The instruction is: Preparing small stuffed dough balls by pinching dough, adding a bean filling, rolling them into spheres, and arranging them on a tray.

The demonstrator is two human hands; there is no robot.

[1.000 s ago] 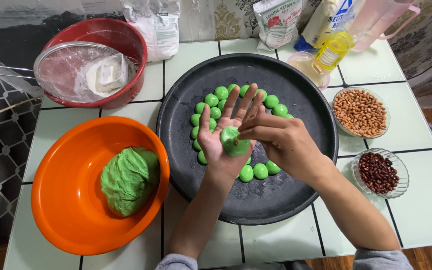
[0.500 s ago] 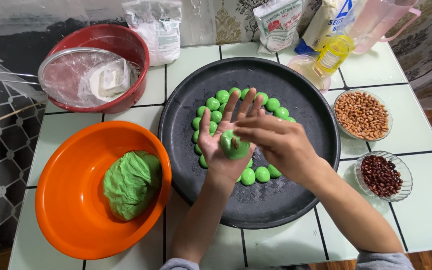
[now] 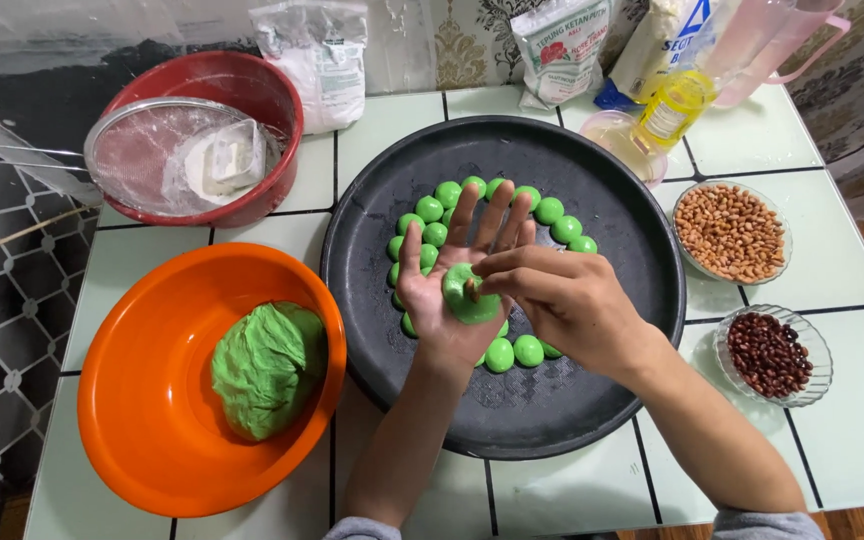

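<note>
Tiled counter — one black tray [image 3: 612, 400]; open left hand [image 3: 452, 290] cradles one dough piece [image 3: 467, 295], right hand [image 3: 562, 300] pinching it.

A flattened piece of green dough [image 3: 470, 295] lies as a soft, rounded disc in the upturned palm of the left hand [image 3: 449, 290], which is held open and flat above the black round tray [image 3: 592, 400]. The fingertips of the right hand [image 3: 562, 300] press onto the disc from the right side. On the tray beneath the hands, small smooth green dough balls [image 3: 512, 350] sit close together in a ring, partly hidden by the hands.
</note>
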